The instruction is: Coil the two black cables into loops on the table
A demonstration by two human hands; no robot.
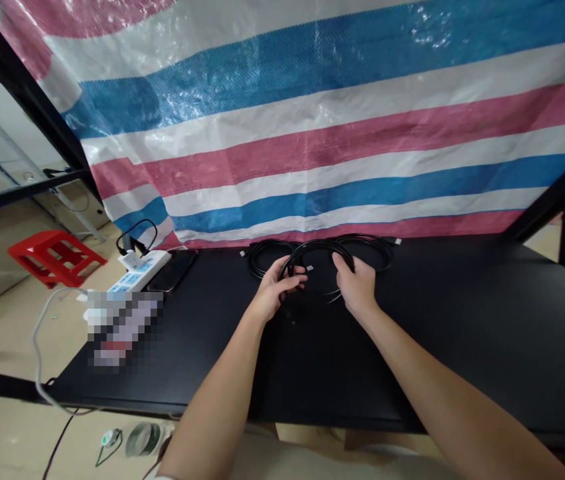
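Note:
Between my hands a coiled black cable (320,245) is held up over the black table (332,360). My left hand (278,285) has its fingers curled round the coil's left side, with a light-coloured plug end (310,268) near the fingertips. On the right side of the same coil, my right hand (357,283) grips with thumb and fingers. Behind lie two more black cable coils, one at the left (257,257) and one at the right (385,253), each showing a pale connector end.
To the left sit a white power strip (140,275) with plugs in it, a dark phone (175,270) and a blurred-out item (125,330). A striped plastic sheet (312,147) hangs behind the table. A red stool (55,257) stands on the floor.

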